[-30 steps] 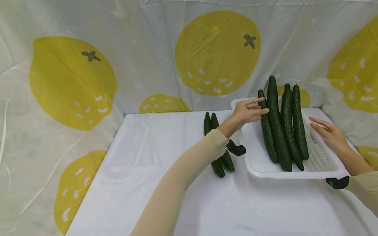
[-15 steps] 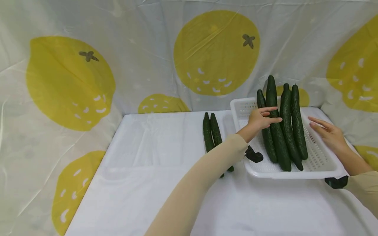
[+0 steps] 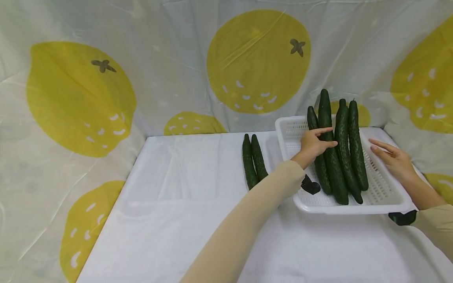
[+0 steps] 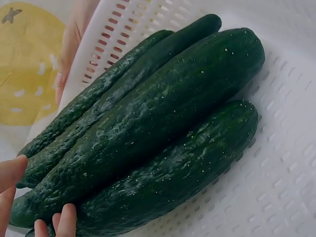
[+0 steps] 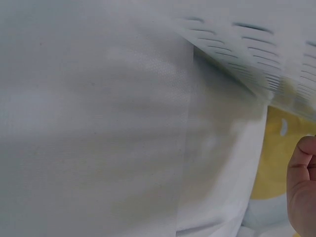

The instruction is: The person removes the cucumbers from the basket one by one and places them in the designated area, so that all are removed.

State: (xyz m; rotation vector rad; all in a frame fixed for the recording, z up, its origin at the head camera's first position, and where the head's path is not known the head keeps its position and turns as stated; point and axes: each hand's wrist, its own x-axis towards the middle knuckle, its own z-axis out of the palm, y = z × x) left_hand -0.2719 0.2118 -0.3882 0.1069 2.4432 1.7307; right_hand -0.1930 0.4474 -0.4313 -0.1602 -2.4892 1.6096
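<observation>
Head camera faces forward, down across worktop (image 3: 170, 236). Left wrist camera: close over cucumbers (image 4: 158, 108), also in head view. Right wrist camera: low, beside basket (image 5: 256, 42).

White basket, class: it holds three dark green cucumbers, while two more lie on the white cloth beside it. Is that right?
Not quite: the white basket holds four dark green cucumbers, not three, as the head view shows. The two more cucumbers on the white cloth beside it are right.
</observation>
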